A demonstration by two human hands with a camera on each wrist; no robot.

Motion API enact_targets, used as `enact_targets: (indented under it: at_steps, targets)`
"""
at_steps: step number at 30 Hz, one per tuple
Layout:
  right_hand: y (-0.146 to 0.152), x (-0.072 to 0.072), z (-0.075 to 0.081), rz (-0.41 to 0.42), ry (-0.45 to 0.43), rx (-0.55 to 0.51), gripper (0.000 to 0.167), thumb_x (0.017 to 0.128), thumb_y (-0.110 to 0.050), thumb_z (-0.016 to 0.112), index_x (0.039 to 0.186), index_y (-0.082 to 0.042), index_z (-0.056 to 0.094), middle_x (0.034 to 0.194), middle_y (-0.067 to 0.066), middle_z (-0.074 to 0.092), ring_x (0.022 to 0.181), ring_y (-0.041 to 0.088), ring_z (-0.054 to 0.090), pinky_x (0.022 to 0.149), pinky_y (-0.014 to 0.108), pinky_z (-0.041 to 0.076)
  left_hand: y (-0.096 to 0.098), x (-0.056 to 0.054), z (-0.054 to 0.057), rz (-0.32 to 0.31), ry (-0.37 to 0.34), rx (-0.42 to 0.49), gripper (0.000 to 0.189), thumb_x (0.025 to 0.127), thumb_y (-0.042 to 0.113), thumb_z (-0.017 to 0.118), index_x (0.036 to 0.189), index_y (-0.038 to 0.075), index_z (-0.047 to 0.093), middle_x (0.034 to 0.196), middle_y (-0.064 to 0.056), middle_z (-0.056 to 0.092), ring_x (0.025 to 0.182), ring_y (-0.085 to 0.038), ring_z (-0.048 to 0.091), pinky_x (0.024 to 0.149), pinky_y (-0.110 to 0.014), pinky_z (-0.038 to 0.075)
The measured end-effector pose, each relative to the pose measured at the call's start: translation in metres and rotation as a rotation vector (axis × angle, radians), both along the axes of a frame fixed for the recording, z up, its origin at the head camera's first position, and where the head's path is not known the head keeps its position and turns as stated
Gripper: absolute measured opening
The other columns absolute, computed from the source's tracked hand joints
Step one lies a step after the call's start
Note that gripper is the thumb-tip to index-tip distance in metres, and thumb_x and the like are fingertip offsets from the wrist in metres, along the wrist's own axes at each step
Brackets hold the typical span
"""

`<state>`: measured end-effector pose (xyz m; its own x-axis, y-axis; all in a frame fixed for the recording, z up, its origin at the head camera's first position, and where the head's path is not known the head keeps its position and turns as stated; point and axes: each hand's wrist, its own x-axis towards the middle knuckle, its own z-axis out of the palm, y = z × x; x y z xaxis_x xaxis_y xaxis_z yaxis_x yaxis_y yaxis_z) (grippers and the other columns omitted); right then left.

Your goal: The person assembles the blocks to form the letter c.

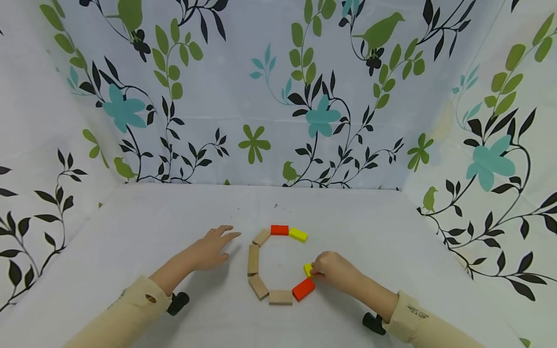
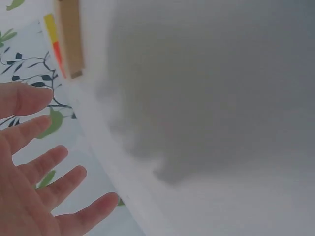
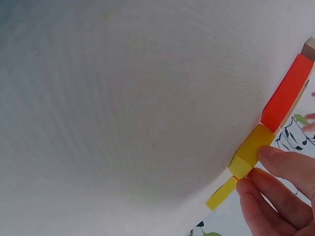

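Note:
Wooden blocks form an open ring on the white table. My right hand (image 1: 337, 271) pinches a yellow block (image 3: 251, 150) between thumb and fingers at the ring's right side. One end of that block meets a red block (image 1: 303, 289). At the far side lie another red block (image 1: 279, 230) and a second yellow block (image 1: 298, 235), with a gap between it and the pinched one. Several plain wood blocks (image 1: 253, 259) make up the left and near sides. Left of the ring, my left hand (image 1: 211, 249) hovers with fingers spread, holding nothing.
White cloth covers the table (image 1: 174, 212). A patterned curtain (image 1: 270, 96) with leaves, birds and flowers hangs behind and along both sides. Small black straps or devices (image 1: 178, 303) show under both wrists.

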<state>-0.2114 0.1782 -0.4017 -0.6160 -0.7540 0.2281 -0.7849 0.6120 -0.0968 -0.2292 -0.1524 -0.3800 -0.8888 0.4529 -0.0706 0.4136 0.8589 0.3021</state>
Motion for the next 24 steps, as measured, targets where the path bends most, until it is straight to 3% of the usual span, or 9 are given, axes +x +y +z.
enact_targets:
  at_steps: [6, 13, 19, 24]
  targets:
    - [0.002, 0.0, 0.0, -0.009, -0.065, -0.02, 0.012, 0.069, 0.0, 0.076, 0.081, -0.002, 0.074, 0.082, 0.005, 0.068, 0.08, 0.015, 0.064, 0.069, 0.019, 0.051, -0.009, 0.013, -0.007, -0.048, -0.027, 0.035, 0.052, 0.086, 0.008, 0.058, 0.135, 0.004, 0.041, 0.14, -0.02, 0.031, 0.123, -0.044, 0.032, 0.091, -0.058, 0.035]
    - [0.004, 0.0, -0.002, -0.038, -0.094, -0.041, 0.011, 0.069, 0.0, 0.076, 0.08, -0.003, 0.074, 0.078, 0.002, 0.065, 0.075, 0.012, 0.062, 0.066, 0.015, 0.05, 0.009, 0.032, -0.004, -0.13, -0.013, 0.027, 0.052, 0.086, 0.013, 0.062, 0.135, 0.009, 0.044, 0.138, -0.014, 0.036, 0.123, -0.038, 0.036, 0.086, -0.056, 0.041]
    - [0.005, 0.004, -0.004, -0.077, -0.04, -0.026, 0.01, 0.069, -0.003, 0.077, 0.078, -0.005, 0.074, 0.075, 0.001, 0.064, 0.073, 0.013, 0.061, 0.066, 0.019, 0.051, 0.021, 0.043, 0.001, -0.203, 0.042, -0.005, 0.051, 0.086, 0.017, 0.063, 0.134, 0.01, 0.046, 0.137, -0.013, 0.038, 0.121, -0.036, 0.039, 0.081, -0.055, 0.044]
    - [0.005, 0.007, -0.003, -0.094, -0.063, -0.016, 0.01, 0.069, -0.002, 0.077, 0.078, -0.004, 0.073, 0.074, 0.001, 0.062, 0.07, 0.011, 0.06, 0.063, 0.017, 0.05, 0.02, 0.045, 0.002, -0.203, 0.083, -0.03, 0.05, 0.086, 0.018, 0.062, 0.133, 0.01, 0.047, 0.138, -0.012, 0.038, 0.122, -0.035, 0.039, 0.081, -0.053, 0.044]
